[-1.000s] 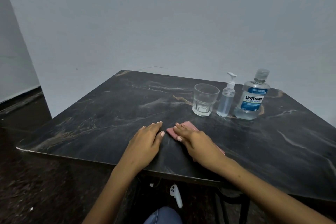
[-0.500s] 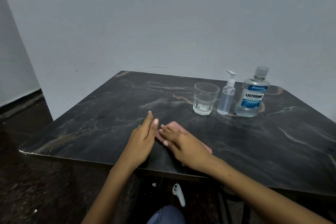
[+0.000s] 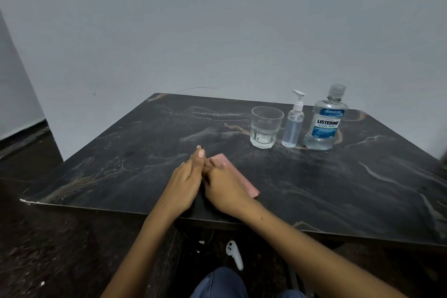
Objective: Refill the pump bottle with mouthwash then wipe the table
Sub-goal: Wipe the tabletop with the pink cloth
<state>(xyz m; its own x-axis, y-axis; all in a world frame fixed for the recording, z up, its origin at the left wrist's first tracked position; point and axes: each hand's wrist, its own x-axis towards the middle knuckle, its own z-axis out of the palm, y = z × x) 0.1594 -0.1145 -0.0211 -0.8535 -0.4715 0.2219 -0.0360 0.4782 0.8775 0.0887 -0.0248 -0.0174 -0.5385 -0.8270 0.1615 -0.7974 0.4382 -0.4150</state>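
Note:
A folded pink cloth [image 3: 239, 178] lies on the dark marble table [image 3: 135, 152] near its front edge. My right hand [image 3: 226, 190] rests on top of the cloth, fingers curled over its left end. My left hand [image 3: 187, 180] stands on its edge just left of it, fingers straight and together, touching the right hand and holding nothing. At the back right stand a small clear pump bottle [image 3: 293, 128] with a white pump and a capped Listerine mouthwash bottle [image 3: 326, 126], both upright and partly filled with clear liquid.
A clear drinking glass [image 3: 266, 128] stands just left of the pump bottle. A grey wall runs behind the table. Below the table's front edge, a white controller [image 3: 234, 255] lies on the dark floor by my knee [image 3: 220, 284].
My left hand has turned from flat on the table onto its edge and closed in against my right hand. The right hand and cloth have slid slightly left.

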